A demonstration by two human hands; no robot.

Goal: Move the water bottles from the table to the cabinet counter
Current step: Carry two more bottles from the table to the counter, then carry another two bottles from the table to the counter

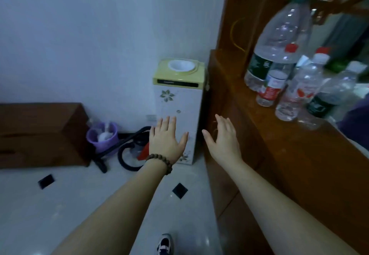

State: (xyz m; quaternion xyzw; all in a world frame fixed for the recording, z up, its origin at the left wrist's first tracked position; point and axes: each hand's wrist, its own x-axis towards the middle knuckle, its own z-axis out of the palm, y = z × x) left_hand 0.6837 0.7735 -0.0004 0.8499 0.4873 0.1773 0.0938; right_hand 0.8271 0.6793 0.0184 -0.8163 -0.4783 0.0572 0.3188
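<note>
Several clear plastic water bottles stand on the wooden cabinet counter (283,135) at the right. A large bottle (279,37) with a dark label is furthest back. A small red-capped bottle (276,81) and another red-labelled bottle (299,89) stand in front of it. A dark-labelled bottle (331,97) leans at the right. My left hand (166,141), with a bead bracelet on the wrist, is spread flat and holds nothing. My right hand (223,141) is also spread and holds nothing, left of and below the counter edge. No table is in view.
A white and green water dispenser (177,103) stands against the wall, left of the cabinet. A purple bin (103,137), a black hose (127,151) and a brown wooden bench (40,135) sit on the tiled floor at the left. My shoe (165,244) shows at the bottom.
</note>
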